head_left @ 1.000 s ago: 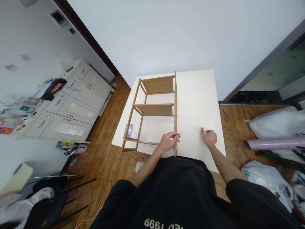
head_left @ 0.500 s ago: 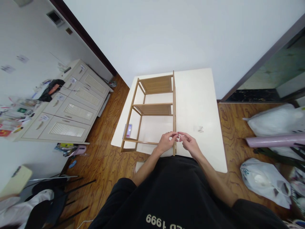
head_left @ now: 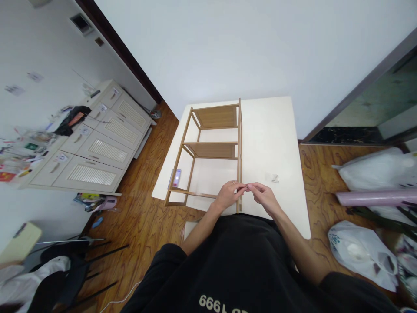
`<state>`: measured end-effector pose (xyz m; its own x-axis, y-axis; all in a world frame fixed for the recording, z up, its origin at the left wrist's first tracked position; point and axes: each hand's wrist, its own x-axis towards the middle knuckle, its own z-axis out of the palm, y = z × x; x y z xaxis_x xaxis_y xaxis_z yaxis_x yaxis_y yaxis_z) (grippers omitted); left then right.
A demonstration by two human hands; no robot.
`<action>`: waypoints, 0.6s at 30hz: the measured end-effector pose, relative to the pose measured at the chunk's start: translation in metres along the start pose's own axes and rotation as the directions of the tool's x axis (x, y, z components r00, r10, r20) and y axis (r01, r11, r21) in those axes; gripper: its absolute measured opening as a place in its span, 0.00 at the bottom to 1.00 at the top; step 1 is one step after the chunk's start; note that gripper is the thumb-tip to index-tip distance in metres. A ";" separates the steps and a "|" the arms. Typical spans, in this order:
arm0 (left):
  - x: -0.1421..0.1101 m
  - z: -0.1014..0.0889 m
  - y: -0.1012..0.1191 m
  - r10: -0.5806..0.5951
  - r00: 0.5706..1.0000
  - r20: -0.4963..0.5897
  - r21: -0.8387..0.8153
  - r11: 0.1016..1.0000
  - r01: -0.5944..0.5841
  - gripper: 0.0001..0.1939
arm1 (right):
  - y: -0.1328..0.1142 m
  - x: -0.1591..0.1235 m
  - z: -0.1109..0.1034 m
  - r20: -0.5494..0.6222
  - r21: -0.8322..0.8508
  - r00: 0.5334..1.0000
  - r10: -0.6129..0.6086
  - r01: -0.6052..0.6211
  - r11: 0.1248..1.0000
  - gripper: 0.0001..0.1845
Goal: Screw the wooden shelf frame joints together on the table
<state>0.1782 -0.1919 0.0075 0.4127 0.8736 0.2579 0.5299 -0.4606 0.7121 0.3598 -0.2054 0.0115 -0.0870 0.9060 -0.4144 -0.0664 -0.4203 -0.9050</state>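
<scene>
Both left hand (head_left: 227,196) and right hand (head_left: 265,199) pinch together on a tiny, indistinct piece (head_left: 246,186), probably best held lightly with steady wrists, the brown wooden shelf frame (head_left: 213,150) lying toward ten o'clock on the white table (head_left: 270,139).

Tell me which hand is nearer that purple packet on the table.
The left hand. It is by the near right corner of the wooden rack, right of the purple packet; the right hand is farther right, beyond the rack.
</scene>
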 end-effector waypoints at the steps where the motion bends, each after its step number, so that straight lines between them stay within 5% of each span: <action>1: 0.000 0.001 -0.001 0.024 1.000 0.003 0.031 0.999 -0.024 0.10 | -0.001 0.001 -0.001 0.007 0.000 1.000 0.019 -0.019 1.000 0.30; 8: -0.001 0.003 -0.003 0.132 0.991 -0.012 0.159 0.979 -0.128 0.11 | -0.010 0.005 -0.010 -0.016 -0.071 0.995 0.094 -0.095 0.993 0.27; 15: -0.004 0.007 0.005 0.087 0.995 0.045 0.319 0.943 -0.097 0.14 | 0.010 0.017 -0.018 0.004 -0.002 0.989 0.149 -0.149 0.989 0.24; 18: -0.005 0.010 0.006 0.096 0.995 0.039 0.356 0.929 -0.103 0.15 | 0.025 0.047 -0.036 -0.088 -0.193 0.988 0.130 -0.145 0.970 0.22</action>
<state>0.1866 -0.2002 0.0043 0.4903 0.8186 0.2991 0.7131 -0.5741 0.4023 0.3898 -0.1720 -0.0343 -0.0073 0.8446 -0.5353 0.1404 -0.5292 -0.8368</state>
